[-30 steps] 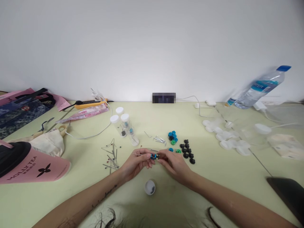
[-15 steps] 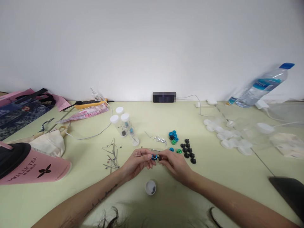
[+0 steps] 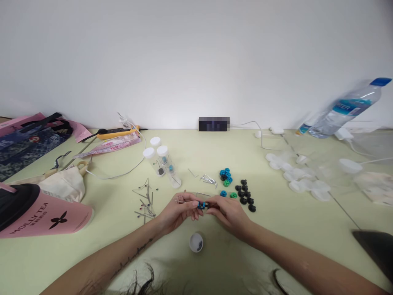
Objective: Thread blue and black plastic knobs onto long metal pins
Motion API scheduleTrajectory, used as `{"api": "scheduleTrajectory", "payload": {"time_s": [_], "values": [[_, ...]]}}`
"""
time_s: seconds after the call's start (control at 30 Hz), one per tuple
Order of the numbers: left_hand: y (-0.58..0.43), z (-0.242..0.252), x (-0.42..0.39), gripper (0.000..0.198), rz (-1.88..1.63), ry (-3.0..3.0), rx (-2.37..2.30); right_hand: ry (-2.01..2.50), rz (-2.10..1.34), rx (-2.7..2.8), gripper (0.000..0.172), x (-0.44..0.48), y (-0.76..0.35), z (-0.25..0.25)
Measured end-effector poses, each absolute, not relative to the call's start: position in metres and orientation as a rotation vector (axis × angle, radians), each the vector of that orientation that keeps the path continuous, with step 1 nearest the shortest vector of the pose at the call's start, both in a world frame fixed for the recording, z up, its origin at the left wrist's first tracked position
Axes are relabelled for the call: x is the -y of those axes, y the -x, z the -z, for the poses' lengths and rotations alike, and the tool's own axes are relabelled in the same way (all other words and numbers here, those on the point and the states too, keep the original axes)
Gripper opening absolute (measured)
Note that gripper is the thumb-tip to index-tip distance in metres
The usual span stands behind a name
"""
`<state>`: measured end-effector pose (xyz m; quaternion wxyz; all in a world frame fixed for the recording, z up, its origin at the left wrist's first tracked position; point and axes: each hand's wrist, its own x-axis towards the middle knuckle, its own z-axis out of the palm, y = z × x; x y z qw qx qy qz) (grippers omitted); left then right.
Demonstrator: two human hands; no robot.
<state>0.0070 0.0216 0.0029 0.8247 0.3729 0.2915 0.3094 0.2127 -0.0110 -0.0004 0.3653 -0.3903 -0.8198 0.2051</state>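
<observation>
My left hand is closed, pinching a small blue and black cylindrical part between thumb and fingers. A thin metal rod sticks out leftward from that hand. My right hand is closed on the black right end of the same part, its fingertips hiding much of it. Just beyond the fingers lies a bent thin wire or hex key. A small white cup with a few dark bits inside stands on the table nearer to me.
Metal rods lie left of my hands, hex keys beyond them. Blue knobs, green knobs and black knobs sit right. Clear tubes, a pink cup, white lids and a water bottle surround them.
The view has shifted slightly, so most things appear a little further right. Both hands keep their hold on the blue and black part, with only slight finger movement.
</observation>
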Motion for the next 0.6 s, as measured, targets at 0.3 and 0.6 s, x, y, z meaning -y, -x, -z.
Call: {"api": "scheduleTrajectory", "payload": {"time_s": [0.3,0.6], "values": [[-0.0071,-0.0045,-0.0228,0.02,-0.698,-0.769,-0.617,1.085,-0.597,2.071,0.024,0.01,-0.2137,-0.0065],[-0.0068,-0.0039,-0.0232,0.019,-0.69,-0.771,-0.604,1.068,-0.597,2.078,0.036,0.0106,-0.2147,-0.0044]]}}
